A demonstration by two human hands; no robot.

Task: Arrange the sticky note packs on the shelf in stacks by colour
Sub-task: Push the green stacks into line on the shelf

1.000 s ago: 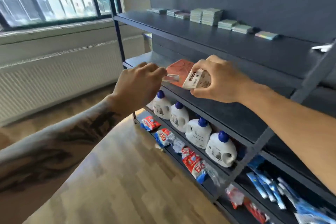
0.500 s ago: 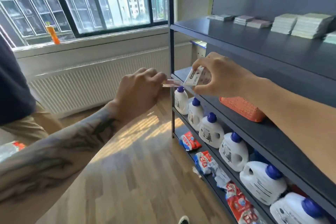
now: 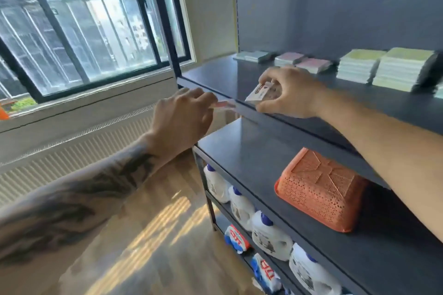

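The right hand [image 3: 287, 93] was curled round a small pack of sticky notes [image 3: 260, 92] with a printed white wrapper, holding it tilted just above the front edge of the top shelf [image 3: 239, 81]. The left hand [image 3: 182, 117] sat close beside it, a little lower and in front of the shelf edge, pinching a thin pink pack [image 3: 221, 104] between its fingertips — the two packs were near each other but apart.

Further back on the same shelf, against the blue back panel, lay the other packs: a low pale green stack [image 3: 254, 56] at the far left, two pink stacks [image 3: 302, 61] side by side next to it, then two tall yellow-green stacks [image 3: 383, 68] touching each other.

On the shelf below, an orange basket [image 3: 321, 189] lay upside down — its perforated bottom faced up. Lower still stood a row of white bottles [image 3: 268, 235] with blue caps, and under them red, white and blue packets [image 3: 236, 238]. To the left were a window [image 3: 79, 26], a white radiator [image 3: 72, 148] and a wooden floor [image 3: 148, 246] with streaks of sunlight.
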